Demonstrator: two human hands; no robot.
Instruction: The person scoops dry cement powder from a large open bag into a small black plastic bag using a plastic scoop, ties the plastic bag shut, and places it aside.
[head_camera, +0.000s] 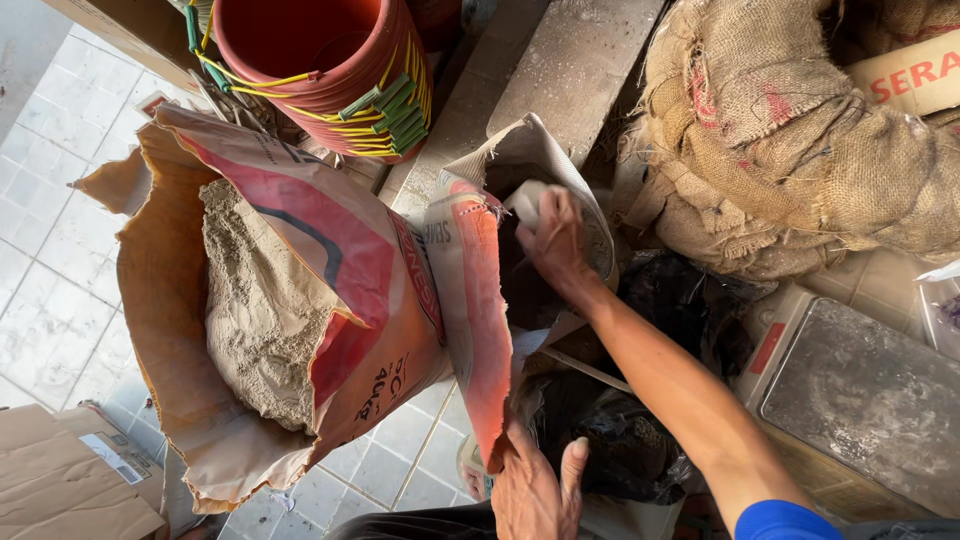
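Scoop (525, 203) in right hand (556, 243), inside sack (470, 300).

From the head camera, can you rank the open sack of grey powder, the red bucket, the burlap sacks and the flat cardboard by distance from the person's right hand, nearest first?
From the right hand, reaching into a torn sack:
1. Open sack of grey powder, just to its left.
2. Red bucket at upper left and burlap sacks at upper right: too close to call.
3. Flat cardboard, far bottom-left corner.
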